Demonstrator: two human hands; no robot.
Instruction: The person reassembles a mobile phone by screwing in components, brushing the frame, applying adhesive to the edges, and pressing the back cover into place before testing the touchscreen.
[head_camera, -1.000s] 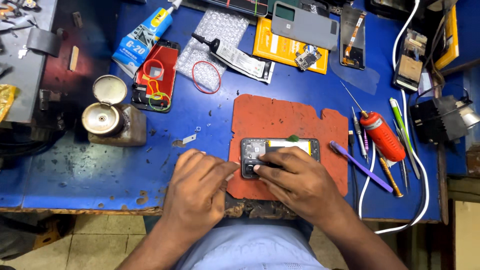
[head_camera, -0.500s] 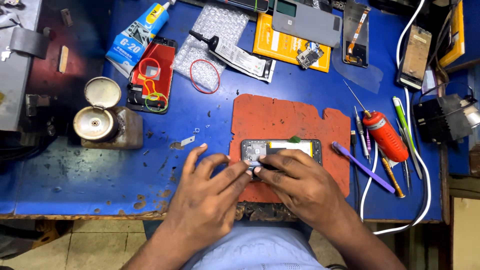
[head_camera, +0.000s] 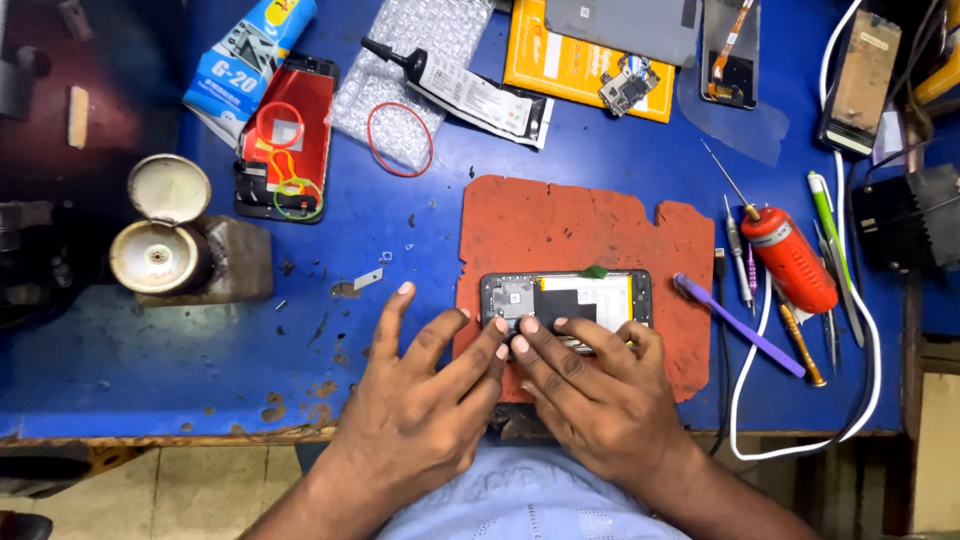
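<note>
Where both wrists come up from the near edge of the bench, I note the left hand (head_camera: 420, 410) and the right hand (head_camera: 600, 400) side by side, index fingers converging. Neither is closed around anything: fingers are spread and flat, tips pressing down, so no clamp, only contact from above.

The opened black smartphone with its back cover off (head_camera: 566, 300) lies just beyond the fingertips, on the ragged red-orange rubber work mat (head_camera: 590, 225). Its long axis runs left to right, parallel to the bench's near edge. The right hand covers the phone's near rim, with fingertips on the dark battery area; the left hand reaches in from the left, its index tip at the phone's left end by the small board, the rest of its fingers resting on mat and blue worktop (head_camera: 150, 370). So the right hand is nearer; the phone sits ahead of both palms.

Right of the mat: a purple plastic pry tool (head_camera: 738, 325), then a red cylindrical powered screwdriver (head_camera: 790, 258) and a white cable (head_camera: 860, 330).

Left, well apart: a round metal tin with its lid flipped open (head_camera: 160, 240).

Farther back: a red phone frame with rubber bands on it (head_camera: 285, 135), a blue glue tube (head_camera: 250, 60), a bubble-wrap sheet (head_camera: 420, 60), an orange flat box (head_camera: 590, 70).
</note>
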